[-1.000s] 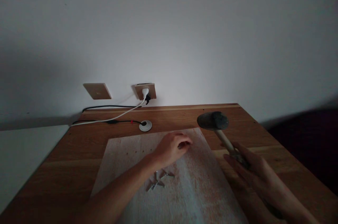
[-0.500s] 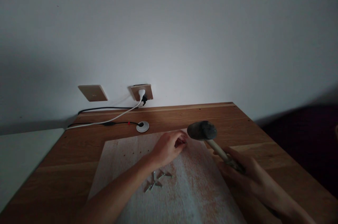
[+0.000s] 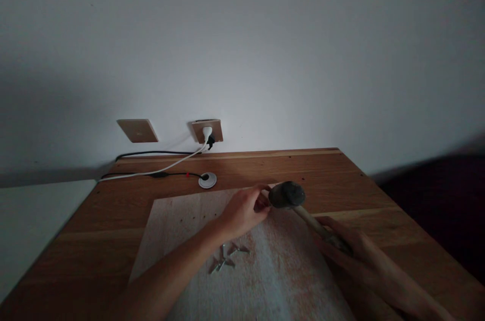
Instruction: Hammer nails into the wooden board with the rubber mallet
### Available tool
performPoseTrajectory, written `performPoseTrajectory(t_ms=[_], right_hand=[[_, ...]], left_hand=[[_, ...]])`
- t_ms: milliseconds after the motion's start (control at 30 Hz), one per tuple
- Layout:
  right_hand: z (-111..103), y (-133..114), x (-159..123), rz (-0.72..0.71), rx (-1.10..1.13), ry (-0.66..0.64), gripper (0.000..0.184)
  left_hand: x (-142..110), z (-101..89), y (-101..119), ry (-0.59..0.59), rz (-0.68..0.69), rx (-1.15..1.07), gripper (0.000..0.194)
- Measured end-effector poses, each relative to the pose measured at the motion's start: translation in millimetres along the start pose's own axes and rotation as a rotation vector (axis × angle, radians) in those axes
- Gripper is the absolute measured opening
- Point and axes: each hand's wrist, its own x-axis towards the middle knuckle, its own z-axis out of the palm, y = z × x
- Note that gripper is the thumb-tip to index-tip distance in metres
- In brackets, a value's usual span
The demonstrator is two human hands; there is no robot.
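My right hand (image 3: 350, 248) is wrapped round the wooden handle of a rubber mallet (image 3: 287, 195) with a black head. Beside the mallet head, my left hand (image 3: 244, 211) is closed in a pinch over the board's far part. What its fingertips hold, if anything, is hidden. Under both lies a whitish, worn wooden board (image 3: 265, 280). Several small silvery metal fasteners (image 3: 223, 262) lie loose on it, to the right of my left forearm. A row of small dark spots (image 3: 193, 218) runs across the board left of my left hand.
The board rests on a brown wooden table (image 3: 318, 167) against a white wall. A round cable grommet (image 3: 207, 180), a white cable (image 3: 166, 167) and black cables are at the back left. A wall socket (image 3: 215, 130) holds plugs. A white surface (image 3: 45, 220) adjoins on the left.
The mallet head has dropped slightly and come left, closer to my left hand's fingers. My left hand keeps its pinch at about the same place on the board. The view has shifted a little.
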Motion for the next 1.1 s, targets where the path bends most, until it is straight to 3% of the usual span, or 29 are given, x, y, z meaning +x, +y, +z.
performPoseTrajectory(t_ms=[267, 500, 900, 1100], right_hand=[[1, -3, 0, -0.023, 0.038, 0.012, 0.043], [1, -4, 0, -0.006, 0.027, -0.01, 0.048], [0, -12, -2, -0.031, -0.001, 0.06, 0.047], [1, -4, 0, -0.027, -0.039, 0.073, 0.053]], left_hand=[[1, -1.2, 2, 0.008, 0.01, -0.003, 0.045], [1, -1.7, 5, 0.004, -0.022, 0.017, 0.044], [1, -2.7, 6, 0.009, -0.048, 0.016, 0.044], [2, -1.9, 4, 0.012, -0.023, 0.035, 0.046]])
